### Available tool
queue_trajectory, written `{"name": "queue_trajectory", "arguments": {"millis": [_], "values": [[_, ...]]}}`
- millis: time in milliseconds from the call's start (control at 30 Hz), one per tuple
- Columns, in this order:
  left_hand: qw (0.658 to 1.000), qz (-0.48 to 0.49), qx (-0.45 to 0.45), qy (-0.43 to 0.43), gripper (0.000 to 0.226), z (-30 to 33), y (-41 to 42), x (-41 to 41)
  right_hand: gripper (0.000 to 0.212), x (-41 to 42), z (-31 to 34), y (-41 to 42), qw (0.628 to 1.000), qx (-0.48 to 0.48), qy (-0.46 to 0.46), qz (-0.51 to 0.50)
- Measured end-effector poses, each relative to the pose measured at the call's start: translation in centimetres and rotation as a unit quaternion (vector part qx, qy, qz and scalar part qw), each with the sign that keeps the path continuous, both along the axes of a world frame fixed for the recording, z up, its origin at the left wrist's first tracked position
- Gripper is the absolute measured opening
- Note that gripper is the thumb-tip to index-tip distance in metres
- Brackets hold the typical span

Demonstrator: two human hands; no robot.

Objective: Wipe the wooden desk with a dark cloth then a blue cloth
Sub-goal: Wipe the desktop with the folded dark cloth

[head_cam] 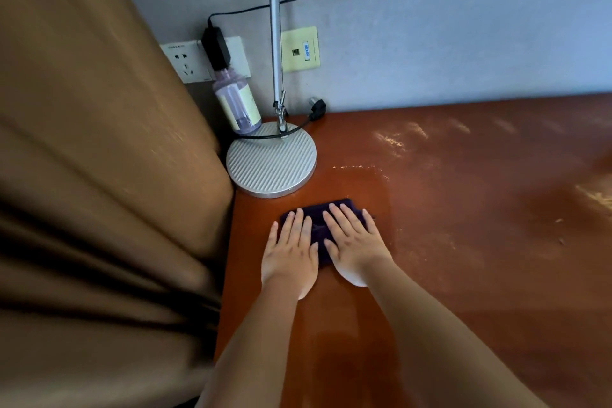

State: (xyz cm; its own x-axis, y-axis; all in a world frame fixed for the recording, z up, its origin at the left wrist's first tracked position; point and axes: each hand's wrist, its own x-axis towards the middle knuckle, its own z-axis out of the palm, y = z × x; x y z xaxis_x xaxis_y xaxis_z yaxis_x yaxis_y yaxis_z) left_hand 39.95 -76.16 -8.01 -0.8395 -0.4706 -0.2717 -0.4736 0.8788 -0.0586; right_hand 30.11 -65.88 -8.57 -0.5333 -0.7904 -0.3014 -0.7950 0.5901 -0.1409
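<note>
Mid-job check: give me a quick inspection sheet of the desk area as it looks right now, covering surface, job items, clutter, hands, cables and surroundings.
Surface: wooden desk, reddish brown, with pale dusty streaks toward the right and back.
Job's things: dark cloth lies flat on the desk near its left end; blue cloth: nothing seen.
Clutter: round lamp base with its pole; clear bottle at the base's back left edge.
Hands: left hand and right hand side by side, fingers straight, pressing on the cloth.
Cables: black cord across the lamp base to a loose plug; adapter in the wall socket.
Surroundings: tan curtain left, grey wall behind.
</note>
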Motion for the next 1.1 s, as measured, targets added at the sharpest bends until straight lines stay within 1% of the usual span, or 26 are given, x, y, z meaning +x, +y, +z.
{"name": "queue_trajectory", "arguments": {"millis": [200,433,467,533,600,667,700,767,800,1100], "values": [[0.999,-0.044,-0.015,-0.012,0.056,0.0,-2.4,-2.6,0.057,-2.3,0.1,-1.3,1.000,-0.006,-0.001,-0.022],[0.997,-0.073,-0.012,-0.022,0.058,0.5,-2.3,-5.3,0.059,-4.6,0.2,-0.8,0.999,-0.001,0.004,-0.041],[0.997,-0.074,-0.009,-0.021,0.058,0.4,-2.3,-5.8,0.064,-5.1,0.0,-0.7,0.999,-0.005,0.007,-0.041],[0.997,-0.073,-0.005,-0.017,0.058,0.3,-2.2,-6.7,0.082,-6.0,-0.3,-0.8,0.999,-0.013,0.013,-0.039],[0.997,-0.072,0.000,-0.014,0.058,0.3,-2.1,-7.7,0.088,-7.1,-0.6,-0.9,0.999,-0.015,0.019,-0.035],[0.997,-0.072,-0.002,-0.012,0.058,0.2,-2.1,-9.2,0.086,-8.6,-0.6,-0.9,0.999,-0.021,0.022,-0.038],[0.997,-0.074,-0.005,-0.010,0.058,0.2,-2.2,-9.9,0.081,-9.3,-0.6,-1.0,0.999,-0.020,0.024,-0.037],[0.997,-0.077,-0.008,-0.007,0.058,0.1,-2.4,-11.4,0.063,-10.7,-0.5,-0.9,0.999,-0.011,0.025,-0.035],[0.997,-0.075,-0.007,-0.005,0.058,0.1,-2.5,-12.1,0.059,-11.3,-0.3,-1.0,0.999,-0.009,0.023,-0.034],[1.000,-0.017,-0.015,0.003,0.058,0.1,-3.0,-17.3,0.056,-17.7,-0.4,-2.7,1.000,-0.016,0.022,0.013]]}}
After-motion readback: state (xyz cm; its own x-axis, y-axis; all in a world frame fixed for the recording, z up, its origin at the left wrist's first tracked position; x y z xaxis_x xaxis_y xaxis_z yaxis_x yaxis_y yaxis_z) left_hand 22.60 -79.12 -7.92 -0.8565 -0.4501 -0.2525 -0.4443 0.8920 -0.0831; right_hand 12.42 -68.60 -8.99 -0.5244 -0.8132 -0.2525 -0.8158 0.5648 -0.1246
